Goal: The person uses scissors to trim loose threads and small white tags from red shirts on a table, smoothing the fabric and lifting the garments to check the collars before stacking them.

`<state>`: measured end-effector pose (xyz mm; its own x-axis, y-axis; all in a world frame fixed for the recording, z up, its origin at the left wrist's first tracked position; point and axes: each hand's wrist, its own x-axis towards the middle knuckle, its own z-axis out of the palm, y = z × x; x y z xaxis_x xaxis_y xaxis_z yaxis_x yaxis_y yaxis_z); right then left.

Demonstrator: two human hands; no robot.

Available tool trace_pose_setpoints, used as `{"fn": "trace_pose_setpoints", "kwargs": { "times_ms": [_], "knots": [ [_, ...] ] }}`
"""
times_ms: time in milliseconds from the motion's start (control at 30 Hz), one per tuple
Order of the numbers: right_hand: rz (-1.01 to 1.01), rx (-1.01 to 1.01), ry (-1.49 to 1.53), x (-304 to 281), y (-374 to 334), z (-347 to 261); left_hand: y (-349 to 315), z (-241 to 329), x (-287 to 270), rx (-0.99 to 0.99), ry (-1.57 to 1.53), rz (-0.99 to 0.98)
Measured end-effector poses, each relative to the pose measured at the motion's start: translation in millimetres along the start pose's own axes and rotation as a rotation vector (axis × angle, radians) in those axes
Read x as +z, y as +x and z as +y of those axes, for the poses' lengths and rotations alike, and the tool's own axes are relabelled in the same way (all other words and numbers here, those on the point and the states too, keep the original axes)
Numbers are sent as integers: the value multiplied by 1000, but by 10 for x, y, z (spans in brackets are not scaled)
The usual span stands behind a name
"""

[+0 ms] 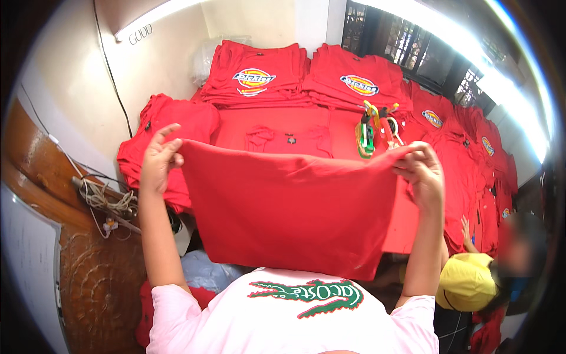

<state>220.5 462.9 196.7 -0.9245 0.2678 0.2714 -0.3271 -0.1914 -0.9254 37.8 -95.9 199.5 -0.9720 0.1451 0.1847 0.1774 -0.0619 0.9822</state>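
A red T-shirt (pixel 289 212) is stretched wide between my two raised hands, and its cloth hangs as a broad sheet in front of my chest. My left hand (pixel 159 159) pinches its upper left corner between thumb and fingers. At the upper right corner, my right hand (pixel 423 171) grips the cloth with bent fingers. Beyond the raised cloth, a red neckline with a small dark label (pixel 291 140) lies on the table; I cannot tell whether it belongs to the same shirt. What lies right behind the sheet is hidden.
Stacked red T-shirts (pixel 253 76) with printed logos line the table's far side. More shirts lie in a pile (pixel 168 127) at left and along the right. Green-handled tools (pixel 367 138) stand near my right hand. A person in a yellow cap (pixel 469 282) is at right.
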Motion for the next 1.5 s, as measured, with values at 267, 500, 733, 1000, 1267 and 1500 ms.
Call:
{"fn": "trace_pose_setpoints", "kwargs": {
  "times_ms": [267,500,733,1000,1267,1500],
  "knots": [
    [-91,-164,4,514,2549,635,2640,-276,-171,228,91,132],
    [136,-540,-71,362,4059,201,4032,237,257,533,-191,-93],
    [601,-446,-438,-1282,4479,289,4470,-931,2024,242,167,-388],
    [661,-96,-1021,-2217,3039,1003,3464,-3134,2612,-68,94,-708],
    [447,183,-719,-1017,439,1915,977,-3736,782,-202,224,-81],
    [129,556,-1154,300,-630,2909,-243,-3082,137,-221,756,-38]
  ]
}}
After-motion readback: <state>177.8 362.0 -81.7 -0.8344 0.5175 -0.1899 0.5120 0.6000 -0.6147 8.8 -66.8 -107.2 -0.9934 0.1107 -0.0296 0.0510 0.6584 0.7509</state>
